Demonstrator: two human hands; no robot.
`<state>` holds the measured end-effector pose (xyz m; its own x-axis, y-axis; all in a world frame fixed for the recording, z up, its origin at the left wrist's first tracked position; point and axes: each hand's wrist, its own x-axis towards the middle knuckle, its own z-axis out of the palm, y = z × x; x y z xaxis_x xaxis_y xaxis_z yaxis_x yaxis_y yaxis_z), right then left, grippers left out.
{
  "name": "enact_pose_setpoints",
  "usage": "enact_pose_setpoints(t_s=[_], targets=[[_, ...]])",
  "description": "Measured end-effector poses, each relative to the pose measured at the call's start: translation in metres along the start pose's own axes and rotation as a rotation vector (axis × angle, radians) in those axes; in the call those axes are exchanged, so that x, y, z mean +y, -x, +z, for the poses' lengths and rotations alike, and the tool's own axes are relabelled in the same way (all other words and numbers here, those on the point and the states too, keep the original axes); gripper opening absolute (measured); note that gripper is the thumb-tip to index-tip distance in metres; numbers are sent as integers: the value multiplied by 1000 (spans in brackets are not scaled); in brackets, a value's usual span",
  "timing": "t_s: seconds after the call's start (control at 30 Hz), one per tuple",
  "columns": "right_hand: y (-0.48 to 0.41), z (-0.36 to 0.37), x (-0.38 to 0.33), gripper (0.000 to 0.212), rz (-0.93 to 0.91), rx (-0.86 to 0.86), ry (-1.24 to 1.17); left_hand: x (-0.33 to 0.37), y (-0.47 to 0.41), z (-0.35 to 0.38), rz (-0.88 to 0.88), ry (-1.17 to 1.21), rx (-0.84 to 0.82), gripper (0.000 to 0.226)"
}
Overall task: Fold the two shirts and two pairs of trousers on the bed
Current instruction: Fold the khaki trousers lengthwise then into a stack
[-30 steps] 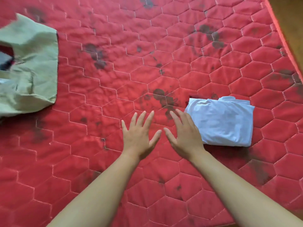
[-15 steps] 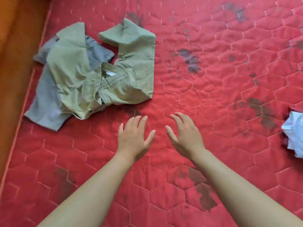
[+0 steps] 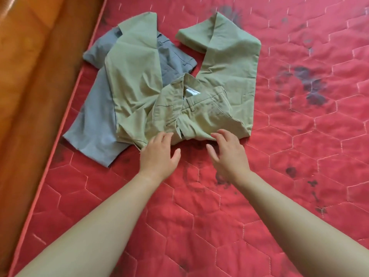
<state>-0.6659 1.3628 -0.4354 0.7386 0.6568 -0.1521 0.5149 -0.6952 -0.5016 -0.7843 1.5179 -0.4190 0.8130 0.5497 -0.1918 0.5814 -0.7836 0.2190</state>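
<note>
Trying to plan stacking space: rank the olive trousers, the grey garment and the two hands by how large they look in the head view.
1. olive trousers
2. grey garment, only its uncovered part showing
3. left hand and right hand, alike; both are nearer the camera

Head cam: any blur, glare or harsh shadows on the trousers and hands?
Head view: mild motion blur, mattress stitching streaked near the top; green trousers, left hand and right hand readable; light soft, even, faint shadows under hands; sheen on the wooden frame.
</note>
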Motion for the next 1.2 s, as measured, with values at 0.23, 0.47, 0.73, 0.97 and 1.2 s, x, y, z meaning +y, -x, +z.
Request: enact_pose_setpoints(t_s=[0.23,0.47,0.73,0.97,1.2], targets=[[-89,40,-6,43,59,101,205,-40,-90,17,108,51,-143,87],[-109,49,17,73,385,81,94,-46,-101,40,181,-42,-180,54],[-16,45,29,75,394,17,-213,-32,-39,27,164,197,-144,19],[86,-22,69,78,319,-90,-227,-2,73,5,28,352,-131,30],[168,-87,108,87,327,-246,-189,72,153,-14,-85,324,-63,16]])
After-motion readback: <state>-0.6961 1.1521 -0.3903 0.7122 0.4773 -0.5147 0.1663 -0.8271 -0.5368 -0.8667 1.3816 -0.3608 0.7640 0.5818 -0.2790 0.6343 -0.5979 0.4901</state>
